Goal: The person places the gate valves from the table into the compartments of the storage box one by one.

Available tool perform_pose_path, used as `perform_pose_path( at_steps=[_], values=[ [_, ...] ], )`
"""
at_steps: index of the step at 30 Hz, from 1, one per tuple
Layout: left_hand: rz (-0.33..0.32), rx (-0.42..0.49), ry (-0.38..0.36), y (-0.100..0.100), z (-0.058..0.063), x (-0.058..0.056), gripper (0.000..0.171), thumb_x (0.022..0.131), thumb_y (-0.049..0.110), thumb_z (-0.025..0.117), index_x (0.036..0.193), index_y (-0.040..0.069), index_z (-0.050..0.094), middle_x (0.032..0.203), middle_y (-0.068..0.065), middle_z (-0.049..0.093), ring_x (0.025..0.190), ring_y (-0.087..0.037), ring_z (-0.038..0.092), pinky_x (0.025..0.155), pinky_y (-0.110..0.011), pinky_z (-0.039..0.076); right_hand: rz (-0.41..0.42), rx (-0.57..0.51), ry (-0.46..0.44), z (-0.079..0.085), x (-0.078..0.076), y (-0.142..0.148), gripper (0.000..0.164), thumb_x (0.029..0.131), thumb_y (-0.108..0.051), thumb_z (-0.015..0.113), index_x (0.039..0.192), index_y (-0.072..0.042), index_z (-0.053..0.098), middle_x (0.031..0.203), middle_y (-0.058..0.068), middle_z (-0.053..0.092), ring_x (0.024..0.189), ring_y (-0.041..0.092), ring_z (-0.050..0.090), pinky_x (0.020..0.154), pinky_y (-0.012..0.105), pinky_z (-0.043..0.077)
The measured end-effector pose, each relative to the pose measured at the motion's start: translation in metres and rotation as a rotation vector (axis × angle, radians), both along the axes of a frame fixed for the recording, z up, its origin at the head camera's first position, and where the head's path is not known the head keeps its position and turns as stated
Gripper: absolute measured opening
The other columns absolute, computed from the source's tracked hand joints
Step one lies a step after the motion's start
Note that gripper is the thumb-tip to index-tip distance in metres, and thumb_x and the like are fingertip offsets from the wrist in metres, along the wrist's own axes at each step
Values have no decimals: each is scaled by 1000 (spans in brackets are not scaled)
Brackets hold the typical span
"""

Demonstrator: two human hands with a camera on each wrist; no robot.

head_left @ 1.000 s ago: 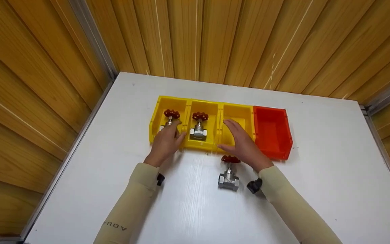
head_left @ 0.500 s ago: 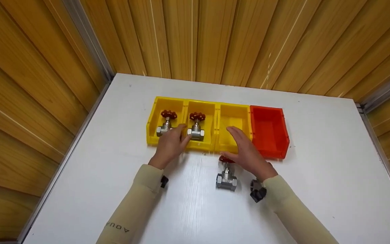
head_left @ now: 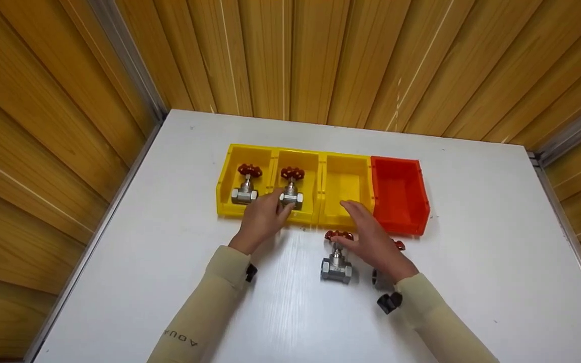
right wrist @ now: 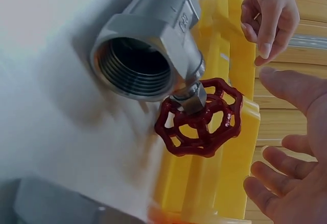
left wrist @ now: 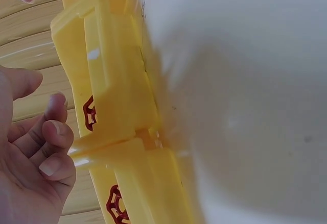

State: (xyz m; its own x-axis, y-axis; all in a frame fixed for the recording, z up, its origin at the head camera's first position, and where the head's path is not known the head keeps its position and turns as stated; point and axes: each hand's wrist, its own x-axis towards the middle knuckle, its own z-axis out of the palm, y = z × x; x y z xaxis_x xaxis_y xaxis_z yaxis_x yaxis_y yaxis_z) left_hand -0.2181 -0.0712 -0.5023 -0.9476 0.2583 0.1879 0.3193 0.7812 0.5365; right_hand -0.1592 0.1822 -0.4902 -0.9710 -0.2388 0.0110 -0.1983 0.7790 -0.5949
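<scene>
both hands had shifted: over the last second the left hand (head_left: 265,217) had slid toward the red bin (head_left: 401,201), baring more of the far valve (head_left: 246,189), while the right hand (head_left: 375,242) had drawn back to the person's side of the red bin, and a side valve (head_left: 399,245) had come partly into sight beside its wrist.

the left hand, well left of the red bin, had its fingers loosely bent with nothing seen in them; it overlapped the second valve (head_left: 291,190) in the head view, and contact could not be told. the right hand was released, thumb and fingers spread; its thumb crossed the front valve (head_left: 336,267) in the head view, yet the right wrist view showed them apart.

leftward from the red bin came the near bin (head_left: 347,186), the middle bin (head_left: 310,186) holding the second valve, and the end bin (head_left: 232,159) holding the far valve. on the table (head_left: 290,312), the side valve lay in front of the red bin, the front valve to its front left.
</scene>
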Motion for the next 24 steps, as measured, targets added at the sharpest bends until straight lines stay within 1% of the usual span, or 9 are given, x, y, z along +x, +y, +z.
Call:
perform_pose_path(
  at_steps=[5, 8, 11, 14, 17, 20, 24],
  values=[
    [-15, -11, 1, 5, 0, 1, 47, 95, 37, 60, 132, 7, 56, 65, 3, 55, 55, -10, 48, 52, -25, 40, -7, -15, -11, -7, 9, 2, 83, 81, -39, 77, 148, -36, 30, 150, -4, 37, 137, 23, 40, 104, 47, 44],
    [-26, -11, -6, 9, 0, 0, 47, 95, 37, 59, 132, 8, 56, 64, 3, 55, 55, -10, 49, 51, -25, 39, -17, -14, -40, -11, 13, 3, 84, 80, -40, 78, 148, -39, 28, 151, -5, 35, 138, 22, 40, 105, 47, 43],
    [-35, -11, 5, 12, -1, 0, 45, 95, 35, 60, 131, 8, 57, 63, 2, 55, 53, -10, 48, 49, -25, 38, -19, 8, -66, -13, 16, 4, 86, 80, -41, 77, 149, -38, 27, 152, -3, 34, 139, 23, 38, 106, 48, 42],
    [-44, -30, 38, 15, -1, 0, 44, 95, 35, 60, 130, 9, 57, 61, 1, 54, 52, -10, 46, 49, -24, 35, -17, 33, -76, -14, 19, 6, 87, 79, -41, 79, 150, -36, 28, 153, -1, 34, 139, 24, 38, 105, 48, 42],
    [-51, -49, 61, 18, -2, 0, 44, 95, 36, 60, 129, 8, 57, 59, -1, 51, 50, -11, 42, 49, -25, 33, -1, 58, -63, -15, 22, 8, 90, 76, -42, 80, 150, -32, 30, 152, 0, 34, 139, 25, 38, 106, 48, 42],
    [-56, -58, 51, 22, -2, 1, 43, 96, 37, 59, 128, 8, 56, 61, -2, 51, 52, -12, 42, 50, -25, 34, 23, 83, -47, -17, 25, 9, 91, 75, -45, 80, 150, -27, 32, 152, 0, 35, 139, 25, 38, 107, 48, 41],
    [-58, -73, 28, 27, -3, 0, 43, 96, 39, 57, 127, 9, 56, 67, -2, 57, 56, -13, 47, 53, -26, 41, 56, 111, -32, -21, 27, 12, 95, 72, -50, 80, 150, -23, 33, 152, 1, 35, 139, 25, 36, 108, 49, 40]
  ],
)
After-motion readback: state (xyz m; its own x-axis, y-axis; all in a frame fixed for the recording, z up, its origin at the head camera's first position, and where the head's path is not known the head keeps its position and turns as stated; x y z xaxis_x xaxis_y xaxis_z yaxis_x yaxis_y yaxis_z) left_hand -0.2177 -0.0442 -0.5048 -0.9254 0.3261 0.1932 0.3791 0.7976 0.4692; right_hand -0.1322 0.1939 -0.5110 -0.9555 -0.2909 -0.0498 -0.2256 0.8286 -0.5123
